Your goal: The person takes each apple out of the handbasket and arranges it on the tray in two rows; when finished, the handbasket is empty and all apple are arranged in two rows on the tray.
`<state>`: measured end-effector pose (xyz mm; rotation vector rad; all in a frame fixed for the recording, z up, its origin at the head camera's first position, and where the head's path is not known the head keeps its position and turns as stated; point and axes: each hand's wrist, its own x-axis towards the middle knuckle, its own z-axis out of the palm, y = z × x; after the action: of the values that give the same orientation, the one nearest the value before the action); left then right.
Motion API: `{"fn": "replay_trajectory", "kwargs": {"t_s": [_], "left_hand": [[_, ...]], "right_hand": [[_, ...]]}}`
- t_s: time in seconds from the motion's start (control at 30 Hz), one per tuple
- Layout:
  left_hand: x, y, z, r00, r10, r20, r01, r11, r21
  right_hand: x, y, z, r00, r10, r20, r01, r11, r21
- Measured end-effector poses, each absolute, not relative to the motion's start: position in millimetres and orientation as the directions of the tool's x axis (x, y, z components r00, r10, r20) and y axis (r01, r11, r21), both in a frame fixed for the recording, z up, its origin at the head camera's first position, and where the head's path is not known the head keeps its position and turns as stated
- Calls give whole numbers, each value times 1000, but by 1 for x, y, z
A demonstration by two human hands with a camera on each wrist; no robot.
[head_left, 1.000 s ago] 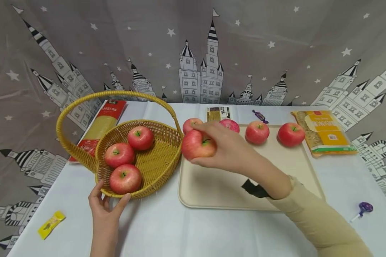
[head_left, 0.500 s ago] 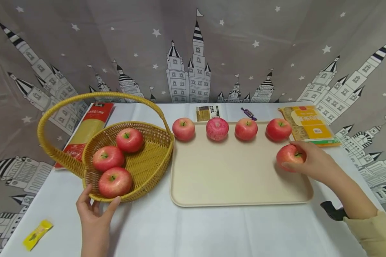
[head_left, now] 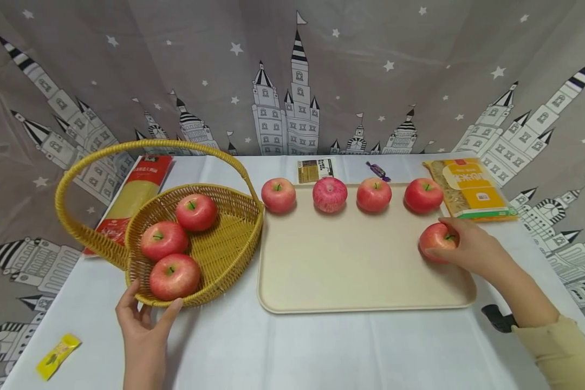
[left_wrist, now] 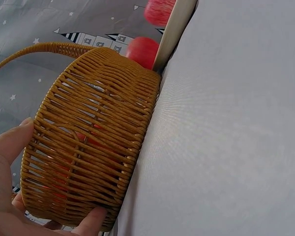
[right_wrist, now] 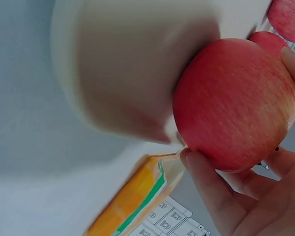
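A yellow-brown wicker basket [head_left: 234,233] with a tall arched handle stands on the left; several red apples [head_left: 175,276] lie in its left part. My left hand [head_left: 143,330] holds the basket's near end, thumb and fingers spread along its side; the left wrist view shows fingertips [left_wrist: 92,221] against the weave. Over the right end of a cream tray [head_left: 341,265], my right hand [head_left: 475,249] holds an apple [right_wrist: 233,103] between thumb and fingers. Whether this apple touches the tray is hard to tell. Several more apples [head_left: 374,195] line the tray's back edge.
A yellow-orange food packet [head_left: 473,189] lies beyond the tray's right corner, and a red-ended packet [head_left: 141,184] behind the basket. A small card-like packet [head_left: 315,170] and a purple wrapped candy [head_left: 378,171] are at the back. A yellow candy [head_left: 58,356] lies front left.
My right hand has carried the apple from beside the basket across to the tray's right end, staying nearly still over the last half second. My left hand keeps its place on the basket.
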<state>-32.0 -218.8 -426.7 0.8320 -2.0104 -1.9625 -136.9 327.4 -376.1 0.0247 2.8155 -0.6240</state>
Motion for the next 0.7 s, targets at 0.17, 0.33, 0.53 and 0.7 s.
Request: {"fn": "replay_trajectory", "kwargs": {"t_s": [0.17, 0.33, 0.53, 0.7], "left_hand": [[-31, -219, -427, -823, -525, -218, -228, -45, 973], [-32, -218, -427, -825, -526, -207, -214, -50, 976], [-32, -219, -427, -828, -517, -218, -223, -54, 973], [-31, -220, -428, -831, -517, -208, -208, -58, 976]], "right_hand": [[-136, 329, -374, -966, -14, -258, 89, 918, -386], [-135, 325, -360, -983, 36, -180, 103, 921, -375], [-134, 277, -352, -998, -54, 40, -67, 887, -456], [-138, 202, -362, -952, -276, 133, -303, 781, -546]]}}
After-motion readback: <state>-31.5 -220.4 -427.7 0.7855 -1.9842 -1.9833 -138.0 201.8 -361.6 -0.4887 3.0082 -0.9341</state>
